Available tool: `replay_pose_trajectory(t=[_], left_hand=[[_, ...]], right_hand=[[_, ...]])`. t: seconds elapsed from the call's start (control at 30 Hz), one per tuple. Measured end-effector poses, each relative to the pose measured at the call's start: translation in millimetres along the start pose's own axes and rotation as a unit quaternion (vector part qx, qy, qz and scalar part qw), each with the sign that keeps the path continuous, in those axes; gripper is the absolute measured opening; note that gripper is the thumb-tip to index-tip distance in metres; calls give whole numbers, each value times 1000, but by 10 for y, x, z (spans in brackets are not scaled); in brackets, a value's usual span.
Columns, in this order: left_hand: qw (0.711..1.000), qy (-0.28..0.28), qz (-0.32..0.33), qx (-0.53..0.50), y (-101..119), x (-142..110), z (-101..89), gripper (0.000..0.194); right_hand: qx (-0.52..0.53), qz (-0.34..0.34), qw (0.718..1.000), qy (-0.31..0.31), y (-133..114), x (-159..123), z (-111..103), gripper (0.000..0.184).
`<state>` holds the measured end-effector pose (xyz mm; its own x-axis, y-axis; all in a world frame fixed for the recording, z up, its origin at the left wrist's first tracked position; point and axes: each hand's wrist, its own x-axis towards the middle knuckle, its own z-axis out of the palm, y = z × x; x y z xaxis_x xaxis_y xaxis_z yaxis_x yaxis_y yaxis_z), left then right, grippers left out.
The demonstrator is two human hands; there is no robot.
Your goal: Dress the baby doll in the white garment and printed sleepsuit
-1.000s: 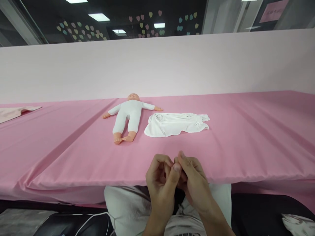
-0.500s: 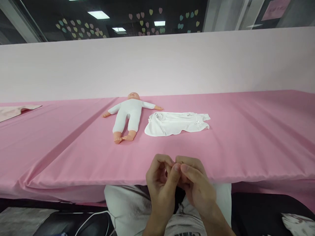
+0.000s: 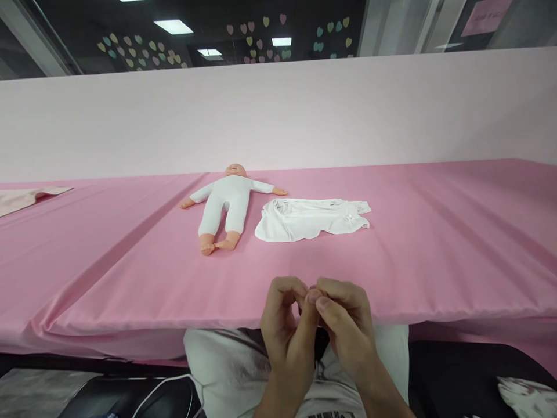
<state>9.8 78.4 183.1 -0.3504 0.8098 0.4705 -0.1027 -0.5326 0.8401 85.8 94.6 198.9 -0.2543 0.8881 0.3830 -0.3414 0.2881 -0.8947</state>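
My left hand point(image 3: 288, 328) and my right hand point(image 3: 346, 325) are held together at the near edge of the pink-covered table point(image 3: 435, 255), fingers curled and fingertips pressed against each other. I see nothing between them. Farther back on the cloth lies a baby doll point(image 3: 226, 206) in a white suit, on its back with arms spread. Just to its right lies a crumpled white baby garment point(image 3: 310, 219). Both are well beyond my hands.
A pale pink partition wall point(image 3: 278, 116) runs behind the table. A light pink cloth point(image 3: 26, 197) lies at the far left edge. Below the table edge are my lap, a dark seat with a white cable point(image 3: 161, 389), and a patterned cloth point(image 3: 526, 395) at the lower right.
My fingers have shifted slightly against each other and both hands sank a little toward the table edge. The doll and garment have not moved.
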Motion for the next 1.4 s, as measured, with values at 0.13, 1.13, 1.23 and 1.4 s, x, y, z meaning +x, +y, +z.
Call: replay_pose_trajectory(t=[0.13, 1.13, 1.23, 1.4], left_hand=[[1000, 9, -3, 19, 25, 2, 13, 13], [998, -56, -34, -12, -271, 530, -176, 14], [996, -74, 2, 58, -488, 1092, -151, 16], [924, -132, 43, 357, -1196, 1813, -82, 29]], right_hand=[[7, 15, 1000, 8, -16, 2, 9, 36], [-188, 98, 975, -61, 141, 376, -398, 22], [-292, 115, 949, -26, 327, 892, -778, 19], [-511, 102, 847, 106, 858, 1702, -1409, 27]])
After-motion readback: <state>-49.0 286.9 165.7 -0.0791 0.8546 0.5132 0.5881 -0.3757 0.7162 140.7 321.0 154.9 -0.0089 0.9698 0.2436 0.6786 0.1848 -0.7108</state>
